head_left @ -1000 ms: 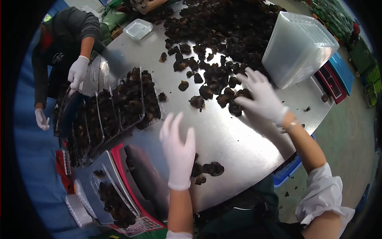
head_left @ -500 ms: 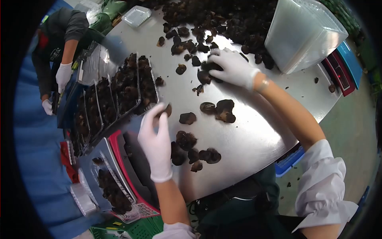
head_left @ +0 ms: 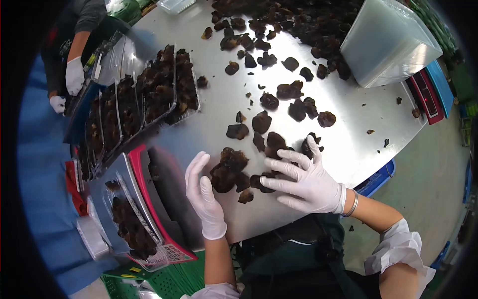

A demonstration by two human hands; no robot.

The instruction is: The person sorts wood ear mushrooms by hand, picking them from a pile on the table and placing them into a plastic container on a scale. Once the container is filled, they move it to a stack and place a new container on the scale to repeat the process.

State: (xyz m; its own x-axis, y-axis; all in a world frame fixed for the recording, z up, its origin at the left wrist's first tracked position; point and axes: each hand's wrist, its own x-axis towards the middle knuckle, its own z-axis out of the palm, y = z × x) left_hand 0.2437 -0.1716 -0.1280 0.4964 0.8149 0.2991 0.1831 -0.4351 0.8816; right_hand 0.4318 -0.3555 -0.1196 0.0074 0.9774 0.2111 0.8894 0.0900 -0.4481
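My left hand [head_left: 205,197], in a white glove, is raised over the near left edge of the metal table. Its fingers are stretched out and the thumb stands apart, with nothing held. Just right of it lies a clump of dark wood ear mushrooms [head_left: 230,167]. My right hand [head_left: 308,182], also gloved, is spread with its fingertips over wood ear pieces [head_left: 275,144]; the fingers partly hide the ones beneath. More loose pieces [head_left: 297,109] lie scattered beyond both hands.
Filled clear trays [head_left: 159,89] stand at the left, near a co-worker's gloved hand [head_left: 74,77]. A pink-edged scale [head_left: 144,184] carries a part-filled tray [head_left: 132,224]. A stack of clear trays [head_left: 388,45] and a red scale [head_left: 425,97] are right. A mushroom heap [head_left: 298,20] lies behind.
My right hand has drawn back toward me from the far pieces, and more mushrooms now lie in the middle. The piece in my left hand is gone, and its fingers have straightened.
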